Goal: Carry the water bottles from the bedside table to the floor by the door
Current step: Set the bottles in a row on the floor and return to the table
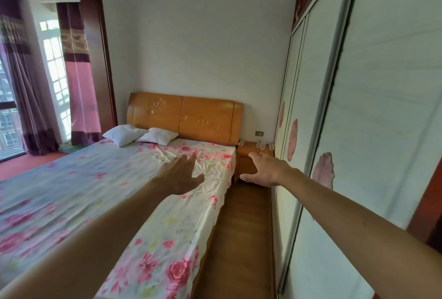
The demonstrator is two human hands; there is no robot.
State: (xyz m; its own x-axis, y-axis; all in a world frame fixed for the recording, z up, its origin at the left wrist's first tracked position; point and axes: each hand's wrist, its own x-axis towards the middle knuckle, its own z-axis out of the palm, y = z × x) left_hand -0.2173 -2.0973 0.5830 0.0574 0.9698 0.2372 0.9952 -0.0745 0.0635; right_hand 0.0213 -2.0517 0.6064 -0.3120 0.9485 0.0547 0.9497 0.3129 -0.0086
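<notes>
Curtains (76,76) frame the window at left, beside the floral-sheeted bed (95,179) with 2 white pillows (123,134). Your left hand (181,174) hovers over the sheet, fingers spread, holding nothing. Your right hand (265,169), equally splayed and empty, points toward the bedside table (246,163), where small clear water bottles (259,144) stand, next to the wardrobe (358,107).

Both arms are held out with fingers spread and nothing gripped, the left hand (182,174) over the floral bed sheet (107,174), the right hand (266,169) before the wooden bedside table (242,164), on which small clear water bottles (259,144) are seen beside the sliding wardrobe (363,112).
</notes>
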